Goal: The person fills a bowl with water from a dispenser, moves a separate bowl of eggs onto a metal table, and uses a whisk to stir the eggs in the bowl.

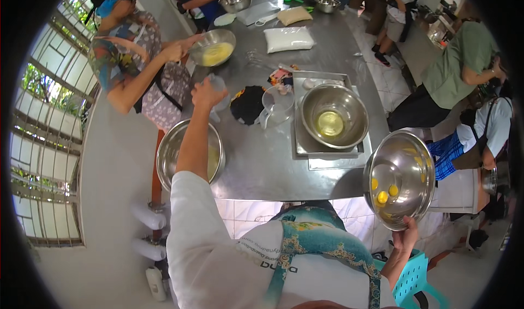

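Observation:
My left hand (208, 93) reaches over the steel table and grips a clear plastic jug (221, 100). Tilted in my right hand (405, 237) is a metal bowl (395, 166), held by its rim beyond the table's right corner. Several egg yolks (382, 197) lie inside it. Under my left forearm stands another metal bowl (167, 155) with pale liquid, partly hidden by the arm. A third metal bowl (335, 98), containing clear yellowish liquid, rests on a rectangular metal tray (301, 143). A second clear plastic measuring jug (279, 104) stands between my left hand and that tray.
Dark cloth (247, 104) lies between the jugs. Farther up the steel table (262, 170) are a whisk (260, 59) and filled plastic bags (289, 39). A person at left holds a bowl (226, 37) of yellow mixture. A turquoise plastic chair (413, 274) stands beside my right arm.

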Demonstrator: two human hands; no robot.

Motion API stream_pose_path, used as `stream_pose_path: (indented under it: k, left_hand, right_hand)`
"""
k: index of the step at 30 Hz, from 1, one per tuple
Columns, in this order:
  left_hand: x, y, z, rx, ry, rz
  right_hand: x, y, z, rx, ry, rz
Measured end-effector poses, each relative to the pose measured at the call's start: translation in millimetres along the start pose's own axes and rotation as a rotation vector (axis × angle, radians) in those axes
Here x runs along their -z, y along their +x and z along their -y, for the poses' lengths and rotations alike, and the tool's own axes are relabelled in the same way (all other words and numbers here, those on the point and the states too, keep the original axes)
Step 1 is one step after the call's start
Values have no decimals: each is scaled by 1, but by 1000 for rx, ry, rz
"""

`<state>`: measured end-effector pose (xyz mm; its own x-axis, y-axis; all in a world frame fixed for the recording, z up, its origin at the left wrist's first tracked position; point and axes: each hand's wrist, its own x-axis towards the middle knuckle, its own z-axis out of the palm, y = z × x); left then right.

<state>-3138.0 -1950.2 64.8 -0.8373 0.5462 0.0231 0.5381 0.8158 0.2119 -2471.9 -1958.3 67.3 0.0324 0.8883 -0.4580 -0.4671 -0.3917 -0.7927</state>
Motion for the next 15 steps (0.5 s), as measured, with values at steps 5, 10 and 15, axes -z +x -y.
stream_pose_path:
  k: [5, 10, 15]
  left_hand:
    - [-23, 4, 2, 75, 126, 117]
    - [-34, 11, 15, 139, 213, 252]
    - [-37, 11, 18, 74, 192, 313]
  right_hand:
    - [-5, -7, -5, -11, -12, -86]
    - [9, -1, -7, -29, -39, -39]
    - [24, 11, -11, -65, -6, -11]
